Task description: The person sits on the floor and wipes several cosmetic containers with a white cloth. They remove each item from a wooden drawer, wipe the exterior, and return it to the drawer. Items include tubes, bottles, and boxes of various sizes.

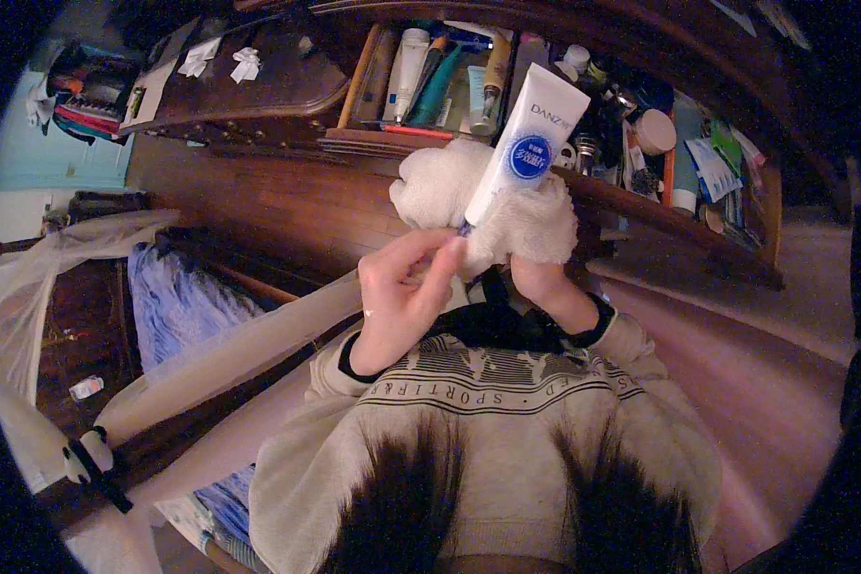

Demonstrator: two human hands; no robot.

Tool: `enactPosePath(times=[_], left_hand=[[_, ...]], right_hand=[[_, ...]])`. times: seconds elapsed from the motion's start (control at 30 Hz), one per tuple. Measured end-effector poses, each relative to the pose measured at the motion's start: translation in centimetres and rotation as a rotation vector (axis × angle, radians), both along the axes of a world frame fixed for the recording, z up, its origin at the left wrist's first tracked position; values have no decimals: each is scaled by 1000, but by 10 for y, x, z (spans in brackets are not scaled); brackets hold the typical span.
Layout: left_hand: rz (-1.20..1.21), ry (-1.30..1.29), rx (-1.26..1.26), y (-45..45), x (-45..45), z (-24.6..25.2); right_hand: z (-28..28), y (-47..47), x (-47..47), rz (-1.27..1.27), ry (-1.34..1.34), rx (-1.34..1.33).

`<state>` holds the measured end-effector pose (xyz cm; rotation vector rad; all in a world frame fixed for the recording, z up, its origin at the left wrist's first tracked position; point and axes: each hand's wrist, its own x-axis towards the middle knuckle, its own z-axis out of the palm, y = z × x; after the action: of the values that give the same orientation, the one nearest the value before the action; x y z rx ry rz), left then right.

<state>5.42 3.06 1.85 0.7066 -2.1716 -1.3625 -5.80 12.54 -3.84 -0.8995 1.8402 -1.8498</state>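
Note:
A white squeeze tube with a round blue emblem [529, 156] stands at a slant in front of me, its narrow end down. My left hand [409, 294] pinches that lower end between thumb and fingertips. Under and around the tube bunches a white terry cloth [441, 179], spread to both sides of it. My right hand [545, 287] is partly covered by the cloth and holds it from below; its fingertips are hidden. Whether the right hand also touches the tube cannot be seen.
Beyond the cloth, an open wooden drawer [402, 136] holds tubes and brushes. More jars, bottles and packets fill the drawer section [732, 237] at right. Crumpled tissues [246, 64] lie on the dark wooden top at upper left. Sheer netting [258, 344] hangs at left, near blue patterned fabric [179, 308].

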Motion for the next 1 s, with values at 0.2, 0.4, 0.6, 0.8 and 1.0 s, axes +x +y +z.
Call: enactPosePath(times=[0.2, 0.4, 0.6, 0.8, 1.0], left_hand=[[62, 83, 147, -1, -4, -8], [-138, 7, 10, -2, -5, -15], [-213, -138, -44, -2, 7, -4], [-247, -178, 97, -4, 16, 4], [-263, -144, 172, -6, 22, 6]], right_hand=[[-25, 4, -2, 117, 272, 42], [-58, 12, -14, -140, 551, 129], [-37, 9, -14, -103, -544, -354], [-13, 8, -29, -182, 29, -81], [-27, 13, -53, -148, -363, -405]])
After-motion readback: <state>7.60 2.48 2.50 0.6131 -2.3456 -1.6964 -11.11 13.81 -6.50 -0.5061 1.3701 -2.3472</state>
